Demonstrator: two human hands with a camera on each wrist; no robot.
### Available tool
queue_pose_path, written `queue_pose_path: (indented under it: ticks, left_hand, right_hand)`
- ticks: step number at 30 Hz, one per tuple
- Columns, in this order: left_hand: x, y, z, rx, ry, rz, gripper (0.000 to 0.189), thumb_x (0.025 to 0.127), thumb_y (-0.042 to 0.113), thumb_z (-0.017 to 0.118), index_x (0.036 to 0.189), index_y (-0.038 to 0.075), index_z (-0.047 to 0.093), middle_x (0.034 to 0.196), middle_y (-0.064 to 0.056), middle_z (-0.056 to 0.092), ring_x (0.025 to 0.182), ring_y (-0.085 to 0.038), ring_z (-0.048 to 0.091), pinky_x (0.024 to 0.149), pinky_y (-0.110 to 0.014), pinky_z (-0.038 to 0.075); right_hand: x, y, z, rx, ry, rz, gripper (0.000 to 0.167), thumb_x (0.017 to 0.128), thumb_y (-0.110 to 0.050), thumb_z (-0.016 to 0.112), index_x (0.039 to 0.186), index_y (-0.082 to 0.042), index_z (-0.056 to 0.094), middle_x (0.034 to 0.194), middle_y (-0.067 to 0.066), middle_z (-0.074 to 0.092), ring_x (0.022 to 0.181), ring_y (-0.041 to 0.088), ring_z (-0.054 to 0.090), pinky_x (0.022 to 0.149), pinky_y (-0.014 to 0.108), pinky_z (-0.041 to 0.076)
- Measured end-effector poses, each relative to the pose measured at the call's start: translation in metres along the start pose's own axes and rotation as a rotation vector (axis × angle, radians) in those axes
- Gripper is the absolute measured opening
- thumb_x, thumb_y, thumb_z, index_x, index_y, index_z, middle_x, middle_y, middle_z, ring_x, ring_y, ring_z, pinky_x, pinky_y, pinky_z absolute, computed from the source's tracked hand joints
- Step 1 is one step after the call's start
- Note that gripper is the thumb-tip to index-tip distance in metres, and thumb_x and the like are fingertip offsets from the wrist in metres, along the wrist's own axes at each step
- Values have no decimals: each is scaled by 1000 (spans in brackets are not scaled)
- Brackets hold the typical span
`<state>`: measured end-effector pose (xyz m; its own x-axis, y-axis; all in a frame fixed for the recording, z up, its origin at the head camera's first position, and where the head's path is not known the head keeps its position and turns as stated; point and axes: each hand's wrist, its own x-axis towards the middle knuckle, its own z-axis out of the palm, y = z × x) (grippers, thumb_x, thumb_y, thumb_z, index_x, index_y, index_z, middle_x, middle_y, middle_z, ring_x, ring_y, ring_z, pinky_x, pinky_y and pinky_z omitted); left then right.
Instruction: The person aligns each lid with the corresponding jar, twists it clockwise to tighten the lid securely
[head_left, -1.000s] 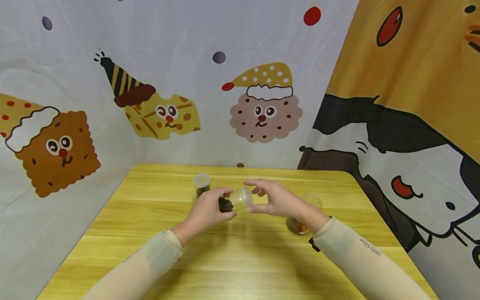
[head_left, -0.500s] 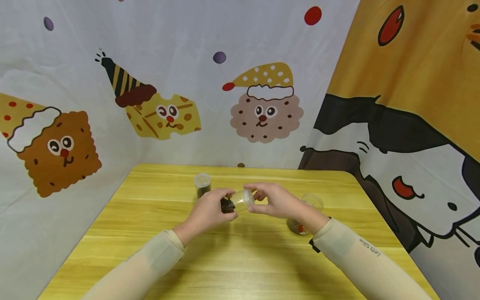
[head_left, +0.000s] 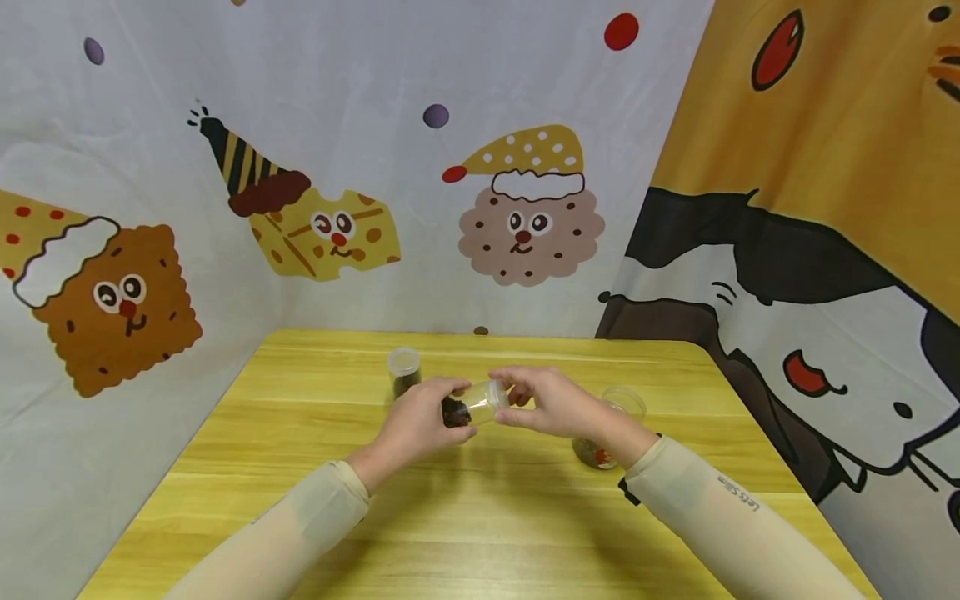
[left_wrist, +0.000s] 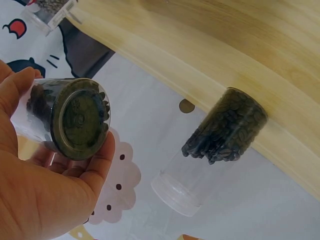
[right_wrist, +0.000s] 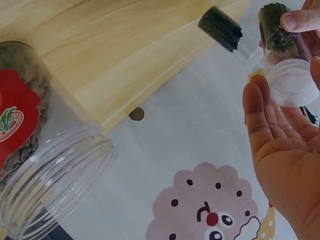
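Note:
In the head view my left hand (head_left: 416, 421) grips a small clear plastic jar (head_left: 476, 403) around its base end, tilted with its mouth end to the right. Dark seeds (left_wrist: 82, 120) fill the base end, seen through the bottom in the left wrist view. On the mouth end sits a translucent lid (right_wrist: 295, 84); my right hand (head_left: 557, 402) holds it between thumb and bent fingers. Behind my left hand a second lidded jar (head_left: 405, 364) of dark seeds stands upright on the table.
A larger clear jar (head_left: 590, 452) with a red label stands partly behind my right forearm. Its threaded mouth (right_wrist: 65, 175) bears no lid, and greyish pieces lie inside. The wood-grain table (head_left: 465, 533) meets a printed cloth (head_left: 337, 308) at its back edge.
My right hand has closed in on the lid from a looser, more spread pose. The held jar has shifted slightly right; over the last half second both hands stay nearly still.

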<state>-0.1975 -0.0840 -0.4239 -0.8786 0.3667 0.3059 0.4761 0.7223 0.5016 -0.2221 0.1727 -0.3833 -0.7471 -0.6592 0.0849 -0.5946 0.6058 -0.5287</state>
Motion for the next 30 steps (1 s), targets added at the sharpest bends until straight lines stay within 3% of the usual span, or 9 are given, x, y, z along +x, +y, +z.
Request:
queue_pose_path:
  ticks: [9,16,23,30]
  left_hand:
    - [0,1,1,37,6,0,64,81,33,95,137,12,70,131,-8,75,115,-27,73,94,-47,63]
    - [0,-2,3,110,31,43,65,81,37,96,136,14,70,132,-7,74,116,-26,73,94,-46,63]
    - [-1,-2,3,103,37,45,65,81,36,95,136,15,70,132,-6,74,117,-26,73,94,-47,63]
    - [-2,-4,4,75,26,10,65,81,36,95,137,14,70,134,-6,74,117,-27,73,96,-47,62]
  right_hand:
    - [0,1,1,15,-4,0,66,102,-43,73,156,-9,53,113,-2,78,96,6,72,83,24,60]
    - [1,2,2,51,-15,22,66,104,-46,69,155,-7,54,121,2,79,97,7,73,86,25,61]
    - [1,1,2,58,-26,47,67,104,-47,68,155,-6,54,121,3,78,97,7,72,84,25,61]
    - [-1,-1,4,48,-61,101,80,101,-49,72,163,-7,42,139,13,72,109,21,75,92,37,64]
